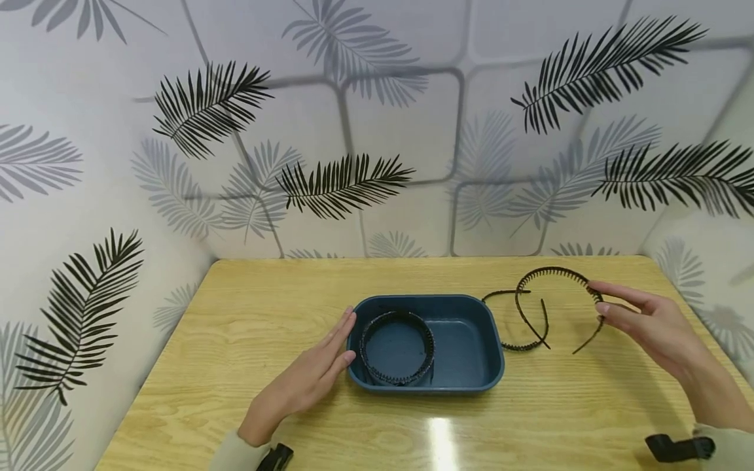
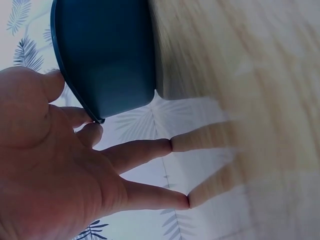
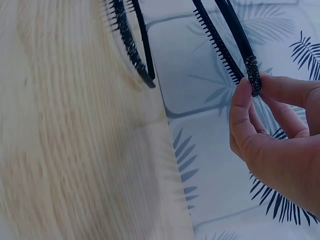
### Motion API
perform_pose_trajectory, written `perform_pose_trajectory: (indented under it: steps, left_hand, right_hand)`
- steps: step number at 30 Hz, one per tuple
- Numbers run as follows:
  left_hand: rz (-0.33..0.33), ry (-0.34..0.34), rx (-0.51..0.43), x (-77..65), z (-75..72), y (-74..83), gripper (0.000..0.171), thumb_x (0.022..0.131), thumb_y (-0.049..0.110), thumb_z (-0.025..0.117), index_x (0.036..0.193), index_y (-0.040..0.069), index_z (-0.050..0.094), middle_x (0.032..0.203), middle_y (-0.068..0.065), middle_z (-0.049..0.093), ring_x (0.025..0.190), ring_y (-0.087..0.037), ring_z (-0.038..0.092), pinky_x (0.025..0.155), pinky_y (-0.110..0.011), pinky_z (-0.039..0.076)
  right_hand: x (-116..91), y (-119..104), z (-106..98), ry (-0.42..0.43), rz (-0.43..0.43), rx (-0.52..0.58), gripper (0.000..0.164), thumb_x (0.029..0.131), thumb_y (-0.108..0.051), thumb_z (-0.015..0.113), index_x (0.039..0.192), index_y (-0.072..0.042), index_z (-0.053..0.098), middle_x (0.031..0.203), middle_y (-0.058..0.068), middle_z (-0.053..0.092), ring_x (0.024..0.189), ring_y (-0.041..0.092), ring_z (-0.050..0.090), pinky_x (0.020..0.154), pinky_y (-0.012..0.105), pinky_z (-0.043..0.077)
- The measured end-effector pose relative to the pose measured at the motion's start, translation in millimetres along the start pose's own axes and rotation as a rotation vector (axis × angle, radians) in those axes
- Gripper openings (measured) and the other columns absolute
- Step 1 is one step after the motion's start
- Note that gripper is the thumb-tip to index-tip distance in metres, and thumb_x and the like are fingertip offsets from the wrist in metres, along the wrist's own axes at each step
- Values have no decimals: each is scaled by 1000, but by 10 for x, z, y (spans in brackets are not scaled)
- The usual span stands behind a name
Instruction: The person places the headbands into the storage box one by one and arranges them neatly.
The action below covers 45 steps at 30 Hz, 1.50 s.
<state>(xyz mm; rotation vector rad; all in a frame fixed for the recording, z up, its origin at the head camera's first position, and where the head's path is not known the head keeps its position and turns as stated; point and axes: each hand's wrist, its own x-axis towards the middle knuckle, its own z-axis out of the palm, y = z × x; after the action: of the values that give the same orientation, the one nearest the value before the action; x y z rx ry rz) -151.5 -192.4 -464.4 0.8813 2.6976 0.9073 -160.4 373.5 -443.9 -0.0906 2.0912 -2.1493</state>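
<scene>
My right hand pinches a black toothed headband between thumb and fingers, right of the bin. In the right wrist view, the held headband shows a sparkly, beaded section near the fingertips. Another black headband lies on the table just beside the bin's right wall. My left hand rests its outstretched fingers against the left rim of a dark blue rectangular bin. Inside the bin's left half sit black headbands, ring-shaped and stacked; how many is hidden. The left wrist view shows two fingertips touching the table.
The wooden table meets a wall printed with feather-like leaves at the back and both sides. A bright light reflection falls on the table in front of the bin. Dark straps circle both wrists.
</scene>
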Motion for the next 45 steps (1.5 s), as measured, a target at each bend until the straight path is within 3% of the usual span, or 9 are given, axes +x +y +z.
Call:
perform_pose_trajectory:
  steps: [9, 16, 23, 31, 35, 45]
  left_hand:
    - [-17, 4, 11, -9, 25, 5, 62, 114, 39, 32, 167, 17, 7, 171, 10, -3, 154, -17, 16, 120, -47, 27]
    - [-35, 28, 2, -14, 54, 9, 61, 114, 38, 32, 167, 19, 7, 171, 11, -2, 153, -18, 17, 114, -65, 29]
    - [-35, 27, -8, -14, 55, 4, 61, 115, 34, 33, 167, 19, 6, 171, 11, -2, 154, -17, 14, 113, -69, 26]
    - [-25, 22, -2, -14, 55, -15, 61, 114, 38, 30, 167, 19, 5, 171, 11, -4, 155, -15, 11, 115, -66, 26]
    - [-22, 17, -7, -5, 49, -15, 61, 115, 37, 31, 167, 19, 5, 171, 11, -3, 155, -15, 11, 117, -63, 26]
    - [-32, 16, -8, -10, 44, -16, 62, 114, 38, 31, 167, 19, 5, 172, 5, -1, 155, -18, 13, 113, -69, 26]
  right_hand:
    - [62, -95, 315, -18, -53, 89, 45, 102, 3, 59, 146, -11, 60, 139, -12, 60, 119, 2, 61, 92, 21, 52]
    - [141, -162, 573, -58, -117, 176, 45, 101, 8, 58, 144, -5, 60, 141, -8, 59, 123, 5, 60, 93, 23, 53]
    - [223, -194, 764, -61, -143, 167, 45, 101, 8, 58, 143, -5, 61, 139, -7, 60, 124, 4, 59, 91, 24, 54]
    - [291, -212, 917, -62, -147, 167, 39, 100, 6, 61, 137, -6, 67, 137, -3, 62, 105, 11, 66, 86, 27, 57]
    - [331, -225, 996, -57, -149, 127, 40, 100, 2, 63, 139, -6, 66, 138, -5, 62, 107, 10, 65, 86, 28, 57]
    - [417, -254, 1194, -67, -175, 57, 41, 101, -4, 66, 142, -4, 63, 142, -4, 59, 113, 9, 65, 87, 30, 57]
